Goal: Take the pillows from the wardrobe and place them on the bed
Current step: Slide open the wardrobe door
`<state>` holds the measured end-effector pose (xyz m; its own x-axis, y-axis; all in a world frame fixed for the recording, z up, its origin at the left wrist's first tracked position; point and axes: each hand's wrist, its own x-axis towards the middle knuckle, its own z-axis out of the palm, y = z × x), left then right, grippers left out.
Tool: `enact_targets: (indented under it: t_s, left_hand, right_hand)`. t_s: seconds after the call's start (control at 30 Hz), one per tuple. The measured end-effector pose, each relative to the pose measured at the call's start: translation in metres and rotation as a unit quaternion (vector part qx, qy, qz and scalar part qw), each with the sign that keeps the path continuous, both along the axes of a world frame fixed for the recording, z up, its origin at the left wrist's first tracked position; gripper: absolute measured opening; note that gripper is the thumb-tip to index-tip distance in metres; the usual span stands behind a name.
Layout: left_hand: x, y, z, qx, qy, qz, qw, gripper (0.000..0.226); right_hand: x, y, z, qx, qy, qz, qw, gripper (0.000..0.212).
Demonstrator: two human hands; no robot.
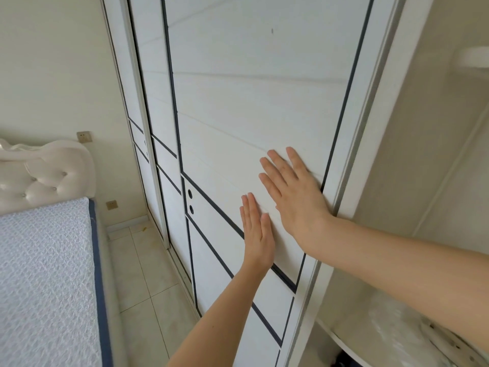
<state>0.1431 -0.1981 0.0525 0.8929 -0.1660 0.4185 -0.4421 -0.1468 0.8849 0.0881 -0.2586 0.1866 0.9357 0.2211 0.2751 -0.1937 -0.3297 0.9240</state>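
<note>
both palms are laid flat on the white sliding wardrobe door point(238, 107), the left hand point(256, 231) below the right hand point(293, 192). the fingers point(275, 165) are held straight and slightly spread. the wardrobe interior point(423, 181) is exposed at right, where a plastic-wrapped bundle point(383, 324), possibly a pillow, is seen on a shelf. the bed point(45, 274) lies at left.

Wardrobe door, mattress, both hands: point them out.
wardrobe door point(238, 102): head view, white panel face.
mattress point(45, 274): head view, quilted top.
left hand point(258, 234): head view, back of hand.
right hand point(293, 192): head view, back of hand.
</note>
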Motion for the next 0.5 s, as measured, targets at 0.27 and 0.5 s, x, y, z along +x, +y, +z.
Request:
enact_targets:
  t_s: [0.27,0.5]
  left_hand:
    - [0.014,-0.001,-0.006,-0.001,-0.023,0.014,1.000,0.048]
    - [0.055,0.007,-0.019,0.029,-0.087,0.045,0.995,0.053]
  right_hand:
    - [0.018,0.014,-0.017,0.007,-0.027,-0.031,0.999,0.083]
    - [0.046,0.023,-0.018,0.019,-0.045,-0.022,0.999,0.082]
